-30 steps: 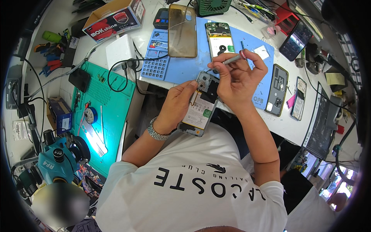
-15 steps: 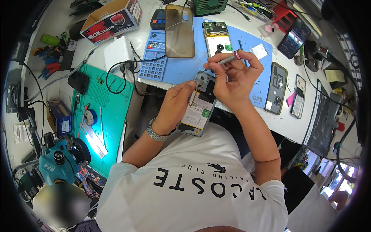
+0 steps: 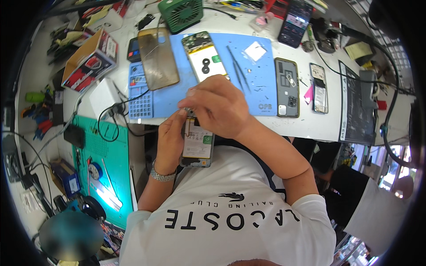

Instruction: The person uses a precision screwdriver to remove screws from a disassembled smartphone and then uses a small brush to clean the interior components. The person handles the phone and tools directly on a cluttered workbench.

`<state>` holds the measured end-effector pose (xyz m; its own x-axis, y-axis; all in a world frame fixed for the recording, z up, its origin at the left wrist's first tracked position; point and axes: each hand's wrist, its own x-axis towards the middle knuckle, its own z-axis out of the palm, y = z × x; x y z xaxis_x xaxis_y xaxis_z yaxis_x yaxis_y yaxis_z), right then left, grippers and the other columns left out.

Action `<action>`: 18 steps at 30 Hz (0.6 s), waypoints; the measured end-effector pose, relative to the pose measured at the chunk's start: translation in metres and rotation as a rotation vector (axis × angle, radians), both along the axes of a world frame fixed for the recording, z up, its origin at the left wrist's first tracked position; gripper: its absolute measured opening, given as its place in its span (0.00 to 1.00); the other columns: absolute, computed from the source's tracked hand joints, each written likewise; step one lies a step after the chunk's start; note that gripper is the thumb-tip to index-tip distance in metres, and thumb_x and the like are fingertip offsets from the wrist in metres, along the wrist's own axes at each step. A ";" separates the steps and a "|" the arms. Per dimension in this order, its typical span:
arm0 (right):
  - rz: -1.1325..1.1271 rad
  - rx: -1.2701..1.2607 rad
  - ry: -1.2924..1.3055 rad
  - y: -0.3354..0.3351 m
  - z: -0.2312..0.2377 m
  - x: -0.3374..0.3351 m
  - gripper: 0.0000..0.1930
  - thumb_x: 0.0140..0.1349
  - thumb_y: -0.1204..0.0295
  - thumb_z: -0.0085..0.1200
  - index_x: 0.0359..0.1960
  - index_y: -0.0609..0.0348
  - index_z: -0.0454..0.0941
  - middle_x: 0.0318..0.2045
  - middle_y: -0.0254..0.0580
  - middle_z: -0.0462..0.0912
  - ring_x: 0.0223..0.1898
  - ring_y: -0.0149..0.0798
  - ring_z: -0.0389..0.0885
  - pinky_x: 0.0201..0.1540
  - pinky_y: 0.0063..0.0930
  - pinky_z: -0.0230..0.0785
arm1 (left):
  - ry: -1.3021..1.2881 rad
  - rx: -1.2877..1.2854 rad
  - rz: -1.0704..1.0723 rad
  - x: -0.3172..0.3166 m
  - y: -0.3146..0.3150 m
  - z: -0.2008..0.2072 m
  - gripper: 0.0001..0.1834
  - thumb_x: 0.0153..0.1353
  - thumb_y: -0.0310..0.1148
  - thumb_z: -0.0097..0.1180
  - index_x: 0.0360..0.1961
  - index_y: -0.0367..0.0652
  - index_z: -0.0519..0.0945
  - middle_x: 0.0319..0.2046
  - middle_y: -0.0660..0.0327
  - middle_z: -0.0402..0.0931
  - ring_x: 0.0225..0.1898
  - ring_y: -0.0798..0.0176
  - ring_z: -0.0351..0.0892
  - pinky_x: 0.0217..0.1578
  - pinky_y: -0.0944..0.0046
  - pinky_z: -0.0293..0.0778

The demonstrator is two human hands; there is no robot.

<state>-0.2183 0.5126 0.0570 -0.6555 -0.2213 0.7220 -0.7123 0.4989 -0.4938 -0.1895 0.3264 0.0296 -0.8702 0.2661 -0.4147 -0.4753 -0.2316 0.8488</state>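
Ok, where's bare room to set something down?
Bare white tabletop: near edge, left of the black rectangular mat; also right of the boxy green fan, beyond the blue rectangular mat. Crowded: blue mat's left, around the translucent brown phone case.

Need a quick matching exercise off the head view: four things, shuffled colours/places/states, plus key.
Column 1
1. Fan
2. Held phone
3. Wristwatch
4. Phone case

Column 2
A. On the left wrist
B. Brownish and see-through
C. In the left hand, back cover off, insides showing
D. Green, at the far side of the bench

Pairs: 1-D, 2-C, 3-A, 4-B
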 end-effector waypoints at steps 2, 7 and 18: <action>-0.015 -0.155 0.022 -0.010 -0.004 0.000 0.27 0.58 0.90 0.57 0.59 0.54 0.80 0.41 0.45 0.87 0.41 0.45 0.89 0.38 0.32 0.84 | 0.010 0.009 -0.023 -0.001 0.000 -0.001 0.21 0.80 0.39 0.48 0.58 0.32 0.82 0.47 0.59 0.86 0.44 0.72 0.84 0.45 0.70 0.78; 0.051 -0.300 -0.070 -0.012 -0.010 0.001 0.23 0.58 0.91 0.57 0.54 0.59 0.78 0.48 0.50 0.85 0.40 0.47 0.90 0.38 0.33 0.85 | 0.050 -0.045 -0.023 -0.001 -0.002 -0.003 0.22 0.80 0.39 0.48 0.58 0.31 0.82 0.47 0.58 0.87 0.45 0.70 0.85 0.45 0.69 0.79; 0.074 -0.185 -0.107 -0.006 -0.002 -0.004 0.26 0.57 0.93 0.52 0.58 0.60 0.72 0.43 0.48 0.83 0.39 0.47 0.89 0.39 0.32 0.88 | 0.129 -0.070 -0.065 -0.002 -0.008 -0.017 0.23 0.81 0.40 0.46 0.61 0.29 0.80 0.50 0.58 0.85 0.47 0.72 0.83 0.48 0.70 0.76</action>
<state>-0.2219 0.5065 0.0553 -0.7171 -0.1423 0.6823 -0.6826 0.3409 -0.6464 -0.1910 0.3187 0.0130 -0.8992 0.2980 -0.3203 -0.3735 -0.1417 0.9167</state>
